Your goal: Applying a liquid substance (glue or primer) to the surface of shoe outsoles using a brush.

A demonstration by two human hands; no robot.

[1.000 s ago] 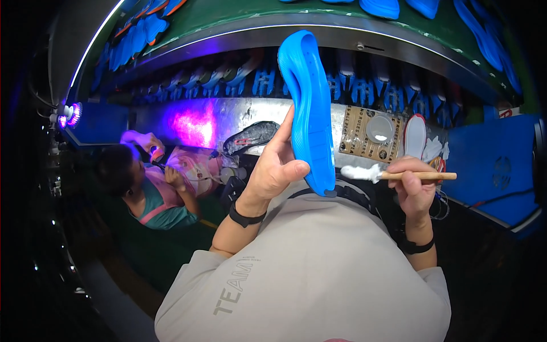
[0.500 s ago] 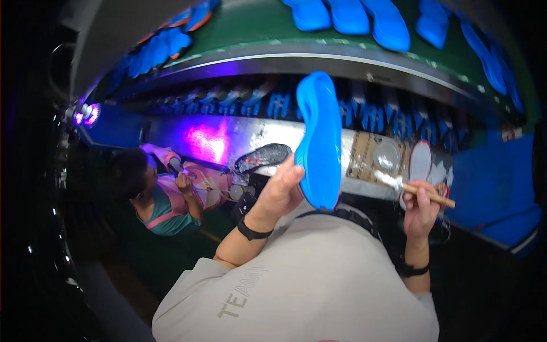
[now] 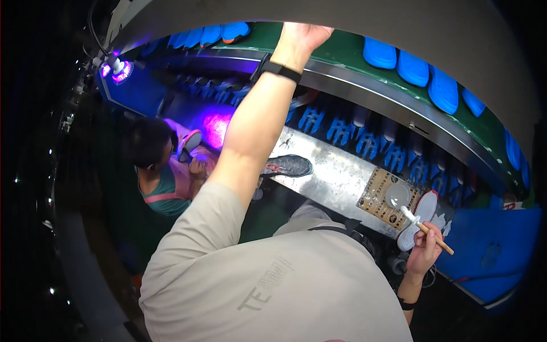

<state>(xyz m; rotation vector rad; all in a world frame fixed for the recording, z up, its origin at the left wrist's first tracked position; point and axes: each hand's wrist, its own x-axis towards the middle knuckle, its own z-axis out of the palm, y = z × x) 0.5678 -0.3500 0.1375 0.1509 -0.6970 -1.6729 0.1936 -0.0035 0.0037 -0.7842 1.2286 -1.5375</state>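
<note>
Wooden brush (image 3: 424, 226) looks light and stiff, pinched mid-handle by right hand (image 3: 424, 251); left hand (image 3: 305, 35) fingers hidden.

One view only: a wide fisheye camera worn on the person's head, the left of a side-by-side pair, looking steeply down and forward. The wearer's shoulders and beige shirt fill the lower centre, close to the lens. The metal bench (image 3: 336, 176) lies ahead at mid-distance, running diagonally from upper left to lower right. The green conveyor (image 3: 342, 54) arcs across the top, its straight edges bent by the lens. A second person (image 3: 162, 171) sits at left, farther off. Frame corners are dark. No second view is present to share coverage.
</note>
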